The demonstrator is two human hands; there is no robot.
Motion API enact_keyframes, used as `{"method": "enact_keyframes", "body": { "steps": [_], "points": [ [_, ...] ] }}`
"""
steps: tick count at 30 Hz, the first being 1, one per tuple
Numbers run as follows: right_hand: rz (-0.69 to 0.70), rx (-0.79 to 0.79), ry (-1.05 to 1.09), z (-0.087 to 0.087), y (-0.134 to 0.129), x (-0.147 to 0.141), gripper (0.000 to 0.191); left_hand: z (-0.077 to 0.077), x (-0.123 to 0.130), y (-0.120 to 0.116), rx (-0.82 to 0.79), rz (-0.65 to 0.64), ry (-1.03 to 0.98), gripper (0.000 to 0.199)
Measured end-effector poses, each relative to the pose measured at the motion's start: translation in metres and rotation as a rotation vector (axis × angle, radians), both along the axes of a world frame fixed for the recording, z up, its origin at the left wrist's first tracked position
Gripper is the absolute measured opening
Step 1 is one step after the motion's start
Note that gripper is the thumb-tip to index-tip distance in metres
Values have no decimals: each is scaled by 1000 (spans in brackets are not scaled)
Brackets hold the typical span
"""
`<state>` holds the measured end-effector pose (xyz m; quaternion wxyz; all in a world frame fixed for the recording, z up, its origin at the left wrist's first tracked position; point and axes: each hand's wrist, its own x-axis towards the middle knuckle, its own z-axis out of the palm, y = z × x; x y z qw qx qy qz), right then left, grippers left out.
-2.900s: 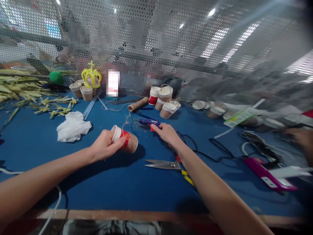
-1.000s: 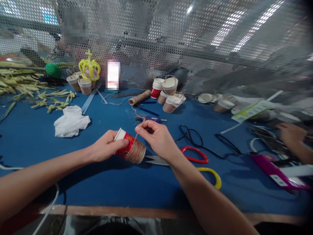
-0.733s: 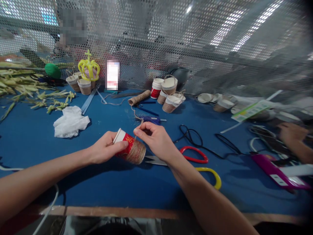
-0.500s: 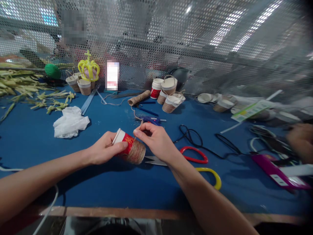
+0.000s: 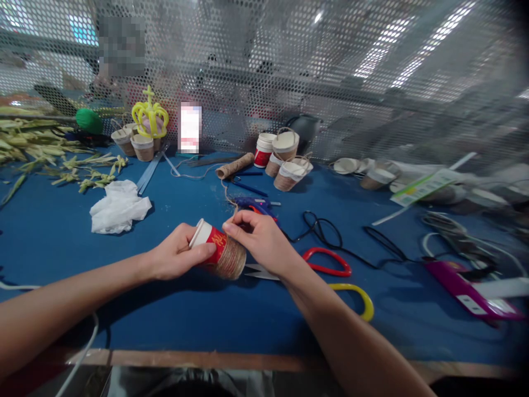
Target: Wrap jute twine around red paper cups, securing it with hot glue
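My left hand [image 5: 179, 252] is closed round a red and white paper cup [image 5: 215, 242], tilted on its side with its rim toward the left. Brown twine [image 5: 231, 260] is wound in rows about the cup's base end. At the cup's upper side, my right hand [image 5: 254, 237] pinches the loose run of twine. That strand leads up and back to a twine roll [image 5: 235, 165] lying on the table. Below my right wrist lie scissors [image 5: 328, 262] with one red and one yellow handle, blades partly covered. A blue glue gun [image 5: 252, 205] rests just beyond my right hand.
Twine-wrapped cups [image 5: 291, 173] stand at the back beside stacked red cups [image 5: 264, 149]. Left are a crumpled white cloth [image 5: 119, 207], dried husks [image 5: 37, 138] and a yellow crown [image 5: 150, 118]. A black cord [image 5: 322, 229] and purple power strip [image 5: 467, 289] lie right.
My right hand has shifted slightly left and down along the cup, still pinching the twine. Another person's hand at the far right has left the view.
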<state>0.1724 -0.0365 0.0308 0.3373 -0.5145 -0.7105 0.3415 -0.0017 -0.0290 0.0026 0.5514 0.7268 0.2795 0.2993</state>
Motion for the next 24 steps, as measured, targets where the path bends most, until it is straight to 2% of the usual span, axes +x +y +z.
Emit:
{"method": "enact_keyframes", "body": {
  "steps": [16,24],
  "points": [
    [12,-48,27,0,0,-1,17,1,0,0,114,-15,-21,28],
    [14,-43,30,-1,0,-2,16,-1,1,0,66,2,-25,29]
  ]
}}
